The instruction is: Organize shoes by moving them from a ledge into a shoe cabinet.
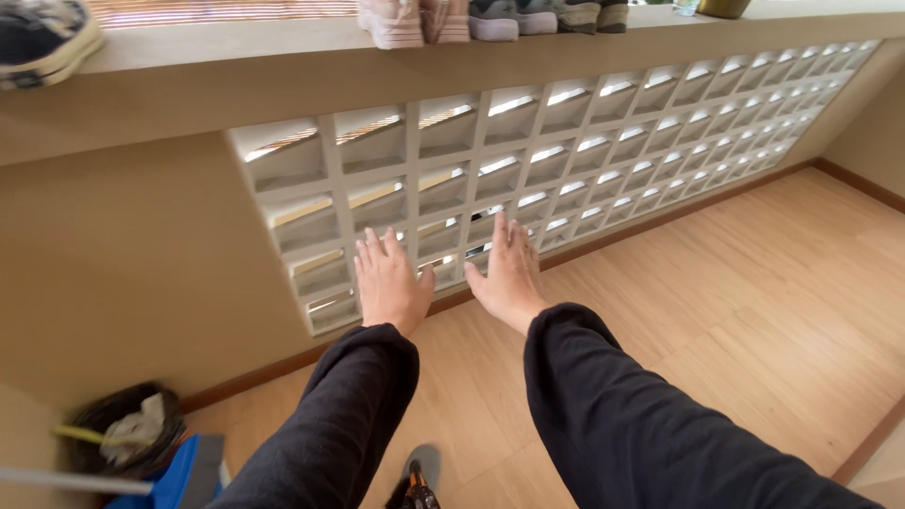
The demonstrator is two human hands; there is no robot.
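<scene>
My left hand (pixel 389 281) and my right hand (pixel 509 271) are stretched out side by side, palms down and fingers spread, holding nothing. Both arms wear dark long sleeves (pixel 603 396). The hands hover in front of a low wall of white square ventilation blocks (pixel 528 160), near its bottom edge, above the light wooden floor (pixel 754 302). I cannot tell whether the fingertips touch the blocks.
A beige ledge (pixel 283 57) tops the wall and carries several shoes (pixel 490 17), with another shoe (pixel 42 38) at the far left. A dark bin with crumpled paper (pixel 123 429) and a blue object (pixel 184 471) stand at bottom left. A small dark item (pixel 415 485) lies on the floor.
</scene>
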